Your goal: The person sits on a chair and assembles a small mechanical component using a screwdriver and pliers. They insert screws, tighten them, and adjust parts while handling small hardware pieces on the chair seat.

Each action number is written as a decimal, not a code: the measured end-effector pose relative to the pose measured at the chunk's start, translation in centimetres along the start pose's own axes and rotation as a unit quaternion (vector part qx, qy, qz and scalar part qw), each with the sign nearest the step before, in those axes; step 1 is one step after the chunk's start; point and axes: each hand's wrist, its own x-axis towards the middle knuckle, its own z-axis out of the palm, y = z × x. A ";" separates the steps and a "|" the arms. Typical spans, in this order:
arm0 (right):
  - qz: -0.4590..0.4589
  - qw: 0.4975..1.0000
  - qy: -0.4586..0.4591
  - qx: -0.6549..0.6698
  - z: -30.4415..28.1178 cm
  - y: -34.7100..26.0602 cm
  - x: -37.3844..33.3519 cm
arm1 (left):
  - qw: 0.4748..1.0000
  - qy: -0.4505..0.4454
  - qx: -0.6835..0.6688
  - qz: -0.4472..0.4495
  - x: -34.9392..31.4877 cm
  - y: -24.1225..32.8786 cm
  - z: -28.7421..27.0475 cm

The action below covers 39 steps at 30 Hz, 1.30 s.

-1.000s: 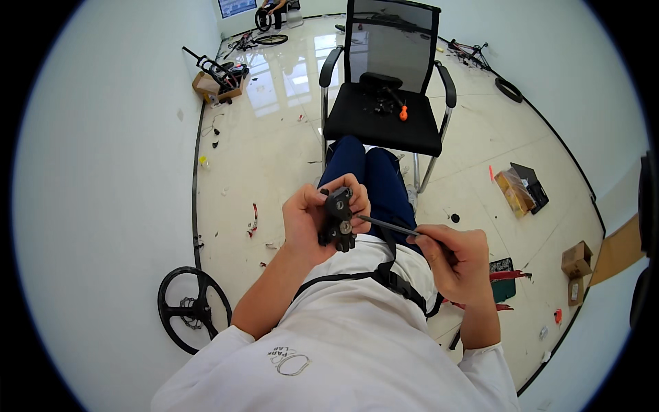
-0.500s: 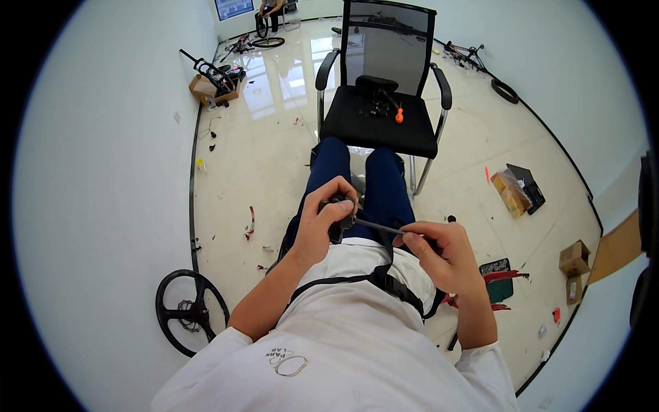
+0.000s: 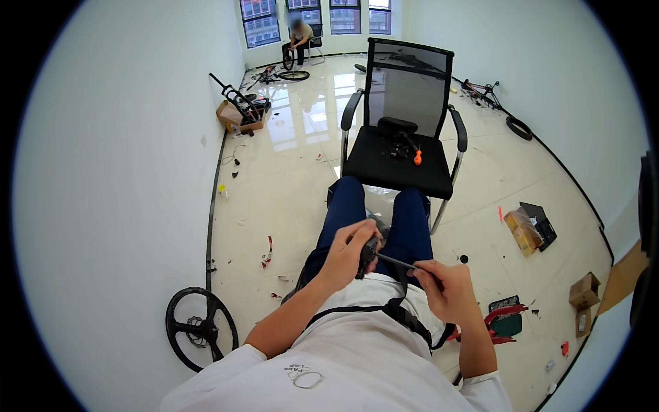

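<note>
My left hand (image 3: pixel 343 261) is wrapped around a small dark bike part (image 3: pixel 367 259) above my lap. Its exact kind is hard to make out because the fingers cover much of it. From the right, a straight grey shaft (image 3: pixel 397 261) meets the part. My right hand (image 3: pixel 447 288) pinches this thin rod-like tool between thumb and fingers; its handle end is hidden in the hand. Both hands are closed, a short shaft's length apart, over my blue trousers.
Before my knees stands a black mesh chair (image 3: pixel 398 161) bearing a bike saddle (image 3: pixel 397 126) and an orange-handled tool (image 3: pixel 417 158). A spoked black wheel (image 3: pixel 175 326) leans at the left wall. Boxes (image 3: pixel 584 291) lie right; a person (image 3: pixel 299 38) sits far back.
The view has tilted upward, bringing the windows and the seated person into sight. My left hand has turned a little around the dark part; the shaft still meets it.
</note>
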 end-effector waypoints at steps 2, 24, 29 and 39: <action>0.041 0.997 -0.012 0.064 -0.3 0.4 0.1 | 0.997 0.011 0.048 0.057 0.0 -0.1 -0.4; -0.087 0.833 0.379 0.395 5.3 -3.2 6.2 | 0.955 -0.020 -0.288 -0.071 0.8 -0.4 -0.6; -0.032 0.891 0.126 0.435 4.9 -2.7 6.1 | 0.954 -0.024 -0.296 -0.039 1.3 -0.3 -1.1; 0.171 0.885 0.001 0.433 7.8 1.3 2.7 | 0.996 0.012 -0.021 0.091 0.7 -1.7 -0.8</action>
